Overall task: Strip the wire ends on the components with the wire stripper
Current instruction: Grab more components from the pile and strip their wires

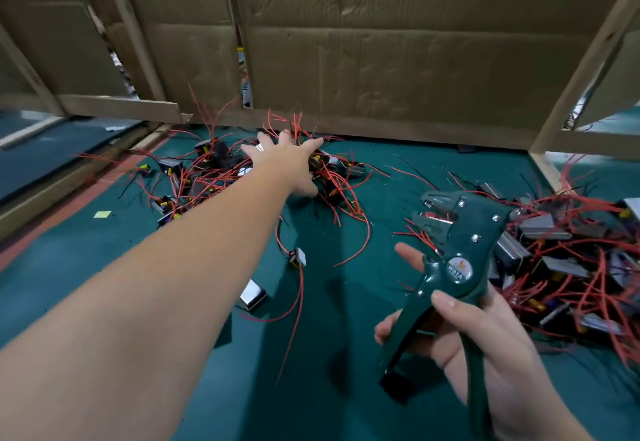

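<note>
Left hand (284,163) spread released fingers (313,145) over red-wired metal components (207,177); right hand (485,336) grasped the dark-green plier-shaped wire stripper (457,243).

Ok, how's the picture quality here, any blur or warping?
Head view: the wide lens bows the wooden frame; the outstretched left hand is slightly blurred; the wire stripper in the right hand is sharp; light is even, shadows on the green mat soft.

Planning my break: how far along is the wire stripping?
Done: unclear; wire ends in the right pile are too small to judge. In hand: right hand grips the wire stripper, left hand reaches for the far pile. Left: likely that pile.
</note>
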Action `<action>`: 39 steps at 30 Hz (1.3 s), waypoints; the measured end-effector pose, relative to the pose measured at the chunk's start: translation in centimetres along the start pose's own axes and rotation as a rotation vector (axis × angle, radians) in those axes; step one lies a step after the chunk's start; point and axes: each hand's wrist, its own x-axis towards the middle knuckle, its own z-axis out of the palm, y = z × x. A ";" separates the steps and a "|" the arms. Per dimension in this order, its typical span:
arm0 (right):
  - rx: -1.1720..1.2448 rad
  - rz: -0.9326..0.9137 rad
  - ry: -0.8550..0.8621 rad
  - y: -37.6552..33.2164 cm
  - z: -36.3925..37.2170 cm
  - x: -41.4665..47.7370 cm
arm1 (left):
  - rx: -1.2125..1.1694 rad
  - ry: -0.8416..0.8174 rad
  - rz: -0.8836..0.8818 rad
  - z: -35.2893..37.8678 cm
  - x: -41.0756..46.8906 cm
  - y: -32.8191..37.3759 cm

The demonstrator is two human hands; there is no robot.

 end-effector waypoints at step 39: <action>0.058 0.069 0.034 -0.7 -0.2 0.4 | -0.428 0.151 0.388 -6.4 -9.2 -6.7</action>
